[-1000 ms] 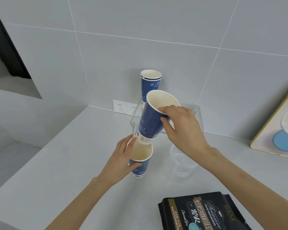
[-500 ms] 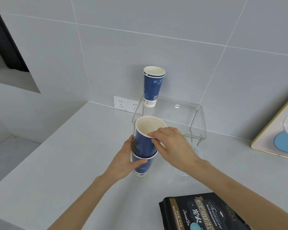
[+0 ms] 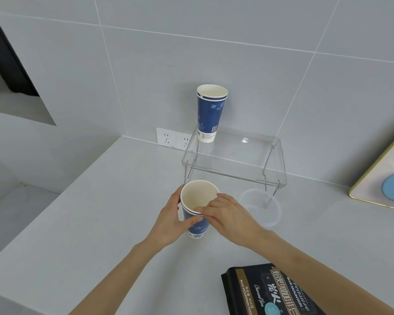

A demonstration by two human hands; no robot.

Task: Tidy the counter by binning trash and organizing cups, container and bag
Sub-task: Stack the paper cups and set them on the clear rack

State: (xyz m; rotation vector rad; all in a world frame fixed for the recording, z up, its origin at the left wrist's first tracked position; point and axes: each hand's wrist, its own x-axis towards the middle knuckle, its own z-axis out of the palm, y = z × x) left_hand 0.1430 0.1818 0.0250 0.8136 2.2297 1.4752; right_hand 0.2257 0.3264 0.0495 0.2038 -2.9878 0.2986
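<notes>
Cups first: I see two blue paper cups (image 3: 197,212) pushed one inside the other, standing upright on the grey worktop (image 3: 82,223) in the middle of the frame. Two rims show at the top, one just above the other. My left hand (image 3: 168,221) is wrapped around the left side of the stack, thumb across the front, so it is closed on the cups. My right hand (image 3: 229,218) comes from the lower right and pinches the rim of the inner cup, fingers curled over the edge.

Above them, another stack of blue cups (image 3: 209,113) stands on the left end of a clear plastic shelf (image 3: 234,160) against the tiled wall (image 3: 214,42). A clear round container (image 3: 263,208) sits on the worktop just right of my right hand, partly under the shelf's front right leg. A black coffee bag (image 3: 271,292) lies flat at the bottom right, near my right forearm. Two white wall sockets (image 3: 172,138) sit left of the shelf. At the far right edge I see a gold-edged board (image 3: 382,183) with a blue circle on it.
</notes>
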